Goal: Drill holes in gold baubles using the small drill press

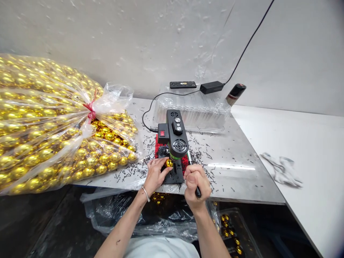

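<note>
Between the thumb and fingers of my left hand (155,172) is a shiny gold ball (169,163), held under the head of a small black bench drill press (177,138). The bit and the spot where it meets the ball are hidden. My right hand (197,184) is wrapped round the press's lever handle (198,192), whose black tip shows below the fist. Under the press lies a black base plate (176,177) on a red mat (185,163). A red switch (162,133) sits on the press's left side.
A big clear bag of gold balls (48,143) fills the left. Behind the press stand clear plastic trays (190,114) with a power adapter (212,87) and a remote (182,84). Black shavings litter the metal tabletop (231,179). Gloves (283,169) lie right; a plastic bag (113,206) hangs below.
</note>
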`<act>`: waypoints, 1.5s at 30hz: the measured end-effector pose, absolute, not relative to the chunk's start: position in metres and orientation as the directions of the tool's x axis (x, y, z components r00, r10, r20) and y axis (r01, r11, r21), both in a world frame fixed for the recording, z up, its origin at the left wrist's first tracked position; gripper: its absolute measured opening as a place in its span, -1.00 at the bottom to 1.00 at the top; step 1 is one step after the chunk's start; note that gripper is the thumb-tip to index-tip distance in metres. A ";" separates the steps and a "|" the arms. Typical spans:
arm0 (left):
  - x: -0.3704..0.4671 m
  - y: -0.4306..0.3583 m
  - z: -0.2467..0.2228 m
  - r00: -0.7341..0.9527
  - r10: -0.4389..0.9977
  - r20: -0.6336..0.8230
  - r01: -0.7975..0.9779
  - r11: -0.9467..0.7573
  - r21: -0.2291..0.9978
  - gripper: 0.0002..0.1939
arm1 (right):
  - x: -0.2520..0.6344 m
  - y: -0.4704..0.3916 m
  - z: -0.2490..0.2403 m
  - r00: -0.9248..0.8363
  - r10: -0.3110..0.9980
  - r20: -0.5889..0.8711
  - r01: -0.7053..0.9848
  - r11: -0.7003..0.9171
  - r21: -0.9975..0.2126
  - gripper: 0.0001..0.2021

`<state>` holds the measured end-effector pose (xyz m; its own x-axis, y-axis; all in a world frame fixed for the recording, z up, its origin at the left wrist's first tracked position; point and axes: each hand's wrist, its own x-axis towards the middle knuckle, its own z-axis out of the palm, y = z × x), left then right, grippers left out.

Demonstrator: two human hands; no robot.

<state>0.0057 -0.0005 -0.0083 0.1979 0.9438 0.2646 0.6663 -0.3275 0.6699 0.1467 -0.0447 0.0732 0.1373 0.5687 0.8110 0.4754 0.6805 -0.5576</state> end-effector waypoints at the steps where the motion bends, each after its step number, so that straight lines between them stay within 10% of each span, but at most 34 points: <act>1: 0.006 0.000 -0.009 0.210 0.939 0.272 0.665 -0.341 0.665 -0.67 | 0.147 -0.045 0.073 0.140 0.571 0.809 0.476 0.678 -0.560 -0.76; 45: 0.010 0.005 -0.015 0.221 0.922 0.318 0.583 -0.386 0.715 -0.66 | 0.155 -0.035 0.035 0.020 0.471 0.882 0.541 0.737 -0.405 -0.71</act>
